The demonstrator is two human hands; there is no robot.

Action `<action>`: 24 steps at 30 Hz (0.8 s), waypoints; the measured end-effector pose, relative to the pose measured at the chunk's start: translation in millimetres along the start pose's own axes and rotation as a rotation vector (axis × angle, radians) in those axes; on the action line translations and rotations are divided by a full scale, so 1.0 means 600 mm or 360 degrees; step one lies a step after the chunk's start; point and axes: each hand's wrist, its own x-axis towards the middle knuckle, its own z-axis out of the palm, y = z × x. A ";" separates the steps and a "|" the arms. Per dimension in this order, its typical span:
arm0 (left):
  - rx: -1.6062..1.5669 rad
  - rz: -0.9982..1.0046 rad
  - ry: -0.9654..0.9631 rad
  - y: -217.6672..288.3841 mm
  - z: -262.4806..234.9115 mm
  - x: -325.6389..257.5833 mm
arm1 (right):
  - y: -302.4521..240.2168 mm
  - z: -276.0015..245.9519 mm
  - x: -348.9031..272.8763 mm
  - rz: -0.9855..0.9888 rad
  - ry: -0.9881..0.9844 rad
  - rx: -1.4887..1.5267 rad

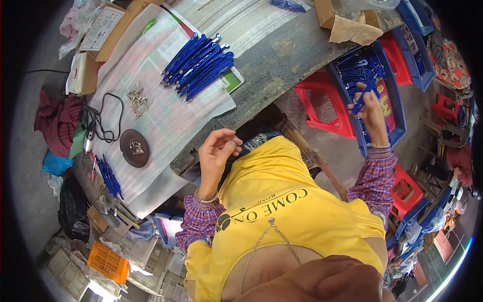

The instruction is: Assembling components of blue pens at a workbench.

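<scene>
Over the blue crate (397, 108) beside the desk's right edge, the right hand (373, 113) pinches a few blue pens (361, 98) above the crate's heap. Near the desk's front edge the left hand (217, 151) hangs empty, fingers loosely curled. On the desk's white sheet (166, 116) lie a row of blue pens (200, 64), small metal clips (137, 99) and a brown dish (134, 147).

Blue parts (358, 102) in right hand (373, 113) seemingly indistinct
</scene>
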 end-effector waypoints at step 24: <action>0.0029 -0.0021 0.0035 -0.006 -0.007 0.001 | -0.066 -0.141 0.243 -0.0420 -0.0495 -0.1733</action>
